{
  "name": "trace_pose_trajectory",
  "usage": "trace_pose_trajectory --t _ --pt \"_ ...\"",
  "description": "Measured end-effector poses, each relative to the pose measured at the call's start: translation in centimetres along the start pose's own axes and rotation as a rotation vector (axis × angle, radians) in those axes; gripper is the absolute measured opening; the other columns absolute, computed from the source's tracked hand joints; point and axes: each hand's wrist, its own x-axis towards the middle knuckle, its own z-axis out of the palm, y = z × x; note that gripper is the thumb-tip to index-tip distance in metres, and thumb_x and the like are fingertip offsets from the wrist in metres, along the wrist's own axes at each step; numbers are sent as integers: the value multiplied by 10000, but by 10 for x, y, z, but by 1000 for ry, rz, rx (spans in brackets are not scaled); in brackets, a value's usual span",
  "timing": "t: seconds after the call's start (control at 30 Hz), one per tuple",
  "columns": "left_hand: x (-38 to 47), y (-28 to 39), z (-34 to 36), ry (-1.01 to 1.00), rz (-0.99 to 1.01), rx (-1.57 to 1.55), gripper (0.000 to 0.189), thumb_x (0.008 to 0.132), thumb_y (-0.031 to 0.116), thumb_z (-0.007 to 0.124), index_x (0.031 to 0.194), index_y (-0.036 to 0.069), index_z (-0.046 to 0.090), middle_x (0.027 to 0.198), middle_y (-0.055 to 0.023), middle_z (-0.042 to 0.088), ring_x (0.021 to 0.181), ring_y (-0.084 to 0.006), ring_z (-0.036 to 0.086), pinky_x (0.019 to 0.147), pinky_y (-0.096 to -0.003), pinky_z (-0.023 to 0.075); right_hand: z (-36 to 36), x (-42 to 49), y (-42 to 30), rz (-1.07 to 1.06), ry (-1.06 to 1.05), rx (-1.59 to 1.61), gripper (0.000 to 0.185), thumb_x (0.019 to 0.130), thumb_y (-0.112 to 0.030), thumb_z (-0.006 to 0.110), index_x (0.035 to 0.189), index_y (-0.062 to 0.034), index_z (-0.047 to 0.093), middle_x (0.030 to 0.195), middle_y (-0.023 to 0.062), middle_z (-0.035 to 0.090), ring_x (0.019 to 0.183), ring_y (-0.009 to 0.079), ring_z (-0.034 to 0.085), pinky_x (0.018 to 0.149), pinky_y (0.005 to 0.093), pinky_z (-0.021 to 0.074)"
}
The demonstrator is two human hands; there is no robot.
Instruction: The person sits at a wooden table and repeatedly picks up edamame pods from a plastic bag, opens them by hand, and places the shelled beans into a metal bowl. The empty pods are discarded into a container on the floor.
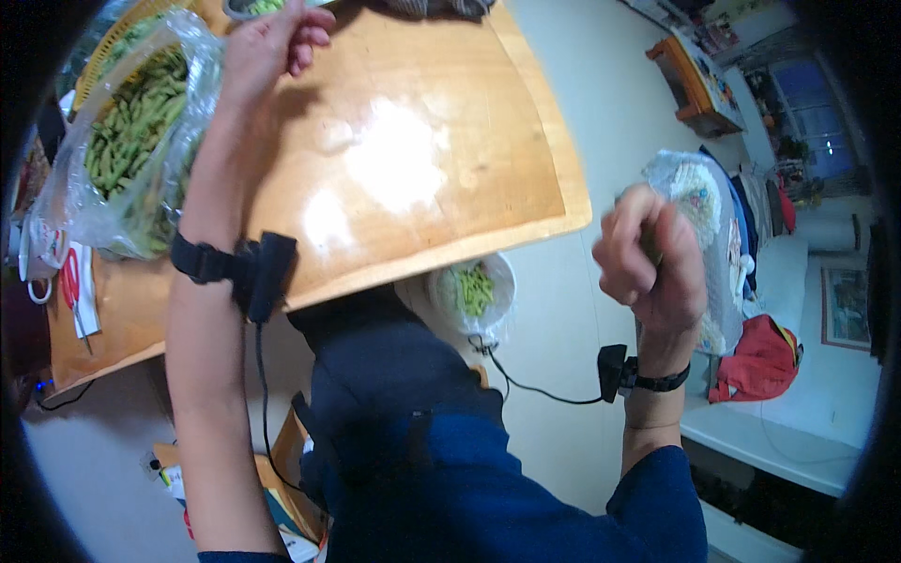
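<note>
My left hand (271,46) is at the top edge of the view, above the table (450,77), its fingers loosely curled. Beside it, a bowl (238,10) with green beans in it is partly cut off. Whether the left fingers hold anything is hidden. My right hand (654,260) is raised beyond the table's right edge, blurred, its fingers curled around a small greenish thing (649,243). To the left of my left forearm, a clear plastic bag (190,42) full of green bean pods (134,134) lies open on the table.
Below the table's front edge stands a lined white bin (503,274) with green pods inside. Red-handled scissors (71,278) and a white mug (42,253) are at the left. A yellow basket (105,60) sits behind the bag. Cables (542,395) run from both wrist straps.
</note>
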Motion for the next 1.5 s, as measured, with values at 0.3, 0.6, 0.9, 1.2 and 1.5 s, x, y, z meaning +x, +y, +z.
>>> trace_pose_trajectory --t 0.3,0.6,0.9,1.2,1.5 --pt "-11 29 -8 240 115 -244 316 928 293 525 822 12 624 581 62 459 528 -2 371 475 -170 276 73 198 -2 -70 -147 860 631 961 -479 220 1249 61 373 1269 252 432 1227 350 404 1057 444 342" --pt "-24 33 13 30 426 424 224 754 173 729 868 17 616 727 -11 598 622 -69 524 564 -224 439 53 278 31 -185 -16 666 637 930 -544 283 1225 12 379 1184 184 481 1130 289 477 1004 409 397" --pt "-20 17 19 148 222 240 119 776 103 638 824 -2 611 671 -94 612 590 -140 582 569 -270 468 36 287 52 -211 -20 614 553 937 -479 387 1163 21 456 1077 157 524 988 247 520 904 360 458" --pt "-12 15 6 236 146 27 101 845 97 621 855 -2 601 724 19 585 662 -39 518 606 -194 433 39 275 52 -104 50 292 172 855 -159 638 1011 -100 595 858 -37 604 728 49 524 709 219 471" --pt "-9 22 -5 247 159 -114 219 872 181 619 1002 4 624 865 -21 627 764 -62 561 705 -207 462 36 274 43 -116 -14 180 146 875 -154 607 979 -52 599 811 12 611 603 32 430 521 168 392"
